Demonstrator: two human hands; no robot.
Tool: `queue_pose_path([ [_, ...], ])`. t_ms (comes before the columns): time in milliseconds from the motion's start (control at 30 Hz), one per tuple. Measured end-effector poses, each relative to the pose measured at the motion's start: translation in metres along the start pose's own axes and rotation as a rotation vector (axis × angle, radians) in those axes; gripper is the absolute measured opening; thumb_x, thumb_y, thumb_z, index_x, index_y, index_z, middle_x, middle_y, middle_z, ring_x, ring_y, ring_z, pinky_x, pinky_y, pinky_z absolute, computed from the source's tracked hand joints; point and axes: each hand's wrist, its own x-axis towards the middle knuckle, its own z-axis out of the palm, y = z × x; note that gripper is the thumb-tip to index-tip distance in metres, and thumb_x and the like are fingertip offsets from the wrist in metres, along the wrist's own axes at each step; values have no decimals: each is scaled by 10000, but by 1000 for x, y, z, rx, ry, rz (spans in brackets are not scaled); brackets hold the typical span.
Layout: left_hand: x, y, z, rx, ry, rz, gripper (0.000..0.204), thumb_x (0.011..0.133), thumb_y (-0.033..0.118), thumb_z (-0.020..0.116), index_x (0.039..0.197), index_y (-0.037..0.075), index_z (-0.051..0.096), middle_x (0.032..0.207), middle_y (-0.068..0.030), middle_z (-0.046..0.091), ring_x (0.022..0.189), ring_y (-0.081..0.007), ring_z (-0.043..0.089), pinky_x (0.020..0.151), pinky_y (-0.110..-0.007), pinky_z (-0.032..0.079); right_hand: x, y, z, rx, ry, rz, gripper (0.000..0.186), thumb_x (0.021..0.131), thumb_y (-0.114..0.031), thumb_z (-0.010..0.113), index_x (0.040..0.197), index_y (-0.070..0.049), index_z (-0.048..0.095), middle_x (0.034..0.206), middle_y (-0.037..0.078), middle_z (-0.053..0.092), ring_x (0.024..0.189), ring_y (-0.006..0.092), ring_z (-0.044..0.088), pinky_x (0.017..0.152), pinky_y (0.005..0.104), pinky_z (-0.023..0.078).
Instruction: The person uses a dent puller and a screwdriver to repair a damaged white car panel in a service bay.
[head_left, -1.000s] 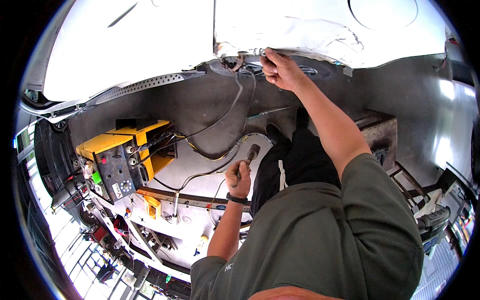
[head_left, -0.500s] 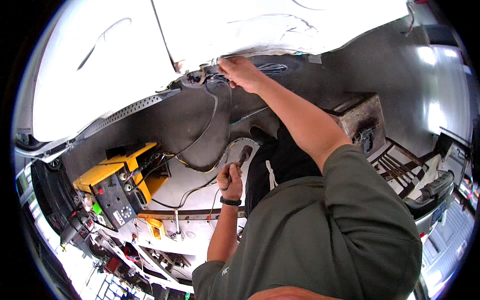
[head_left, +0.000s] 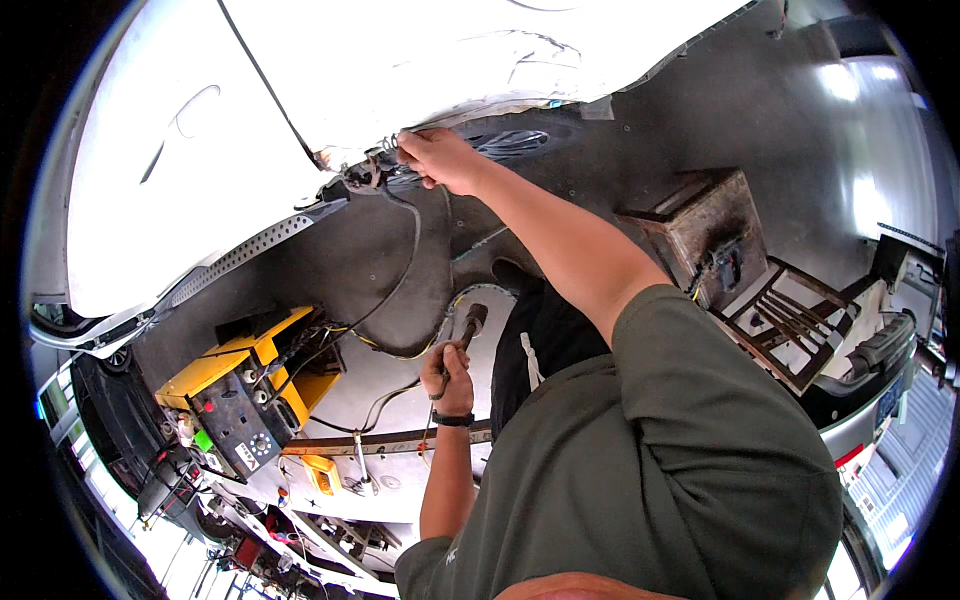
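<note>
My left hand [head_left: 447,375], with a dark band on its wrist, is closed around the handle of a hammer [head_left: 474,320], whose dark blunt head points up and away from me. My right hand [head_left: 435,160] reaches forward to the lower edge of a white car body panel [head_left: 420,70]. Its fingers are pinched beside small metal loops [head_left: 390,142] along that edge. What sits between those fingertips is hidden. Just left of it, a clamp [head_left: 368,176] hangs at the panel's lower corner, with a dark cable [head_left: 418,235] running down from it.
A yellow and black machine [head_left: 235,380] with cables stands at left. Behind the right arm are a worn box-shaped stand [head_left: 710,235] and a slatted wooden frame [head_left: 785,325]. A wheel [head_left: 510,143] shows under the panel. Tools lie on a white surface [head_left: 400,490] at lower left.
The view has shifted, so the car panel sits further left in the picture. My right hand stays at the panel edge. The left hand and hammer have moved slightly left and closer to me.
</note>
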Motion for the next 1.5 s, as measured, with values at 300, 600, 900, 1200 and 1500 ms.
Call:
queue_pose_path([
  [300,-17,-8,5,-116,48,-92,227,1057,129,538,970,-25,681,737,-19,618,675,-94,548,647,-266,463,5,8,-4,-207,-9,-107,499,1099,-524,443,868,-116,615,660,-34,420,603,109,374,578,323,396],
  [600,-31,-9,17,-151,112,-159,238,1047,136,565,959,-44,695,749,-17,638,691,-82,569,651,-247,470,-28,30,-10,256,-207,18,414,1096,-363,417,987,-44,658,730,12,531,598,110,357,558,285,359],
  [900,-44,-19,19,-198,154,-154,244,1045,138,563,962,-46,701,735,-19,634,680,-82,568,641,-246,465,-35,22,-20,159,-262,-143,353,1031,-304,535,1027,-1,715,853,71,633,653,87,418,547,282,378],
  [1200,-56,-25,17,-229,217,-169,235,1036,125,569,970,-55,705,727,-13,631,672,-80,566,632,-240,459,-5,12,-2,-5,-4,-91,412,1029,-423,622,974,-18,671,861,51,631,669,87,458,547,271,378],
  [1500,-73,-33,1,-247,322,-169,246,1031,139,569,963,-54,705,717,-20,629,652,-85,563,618,-248,456,9,3,22,-1185,328,-458,620,1070,-544,441,858,-8,671,803,237,681,816,476,655,750,529,501],
])
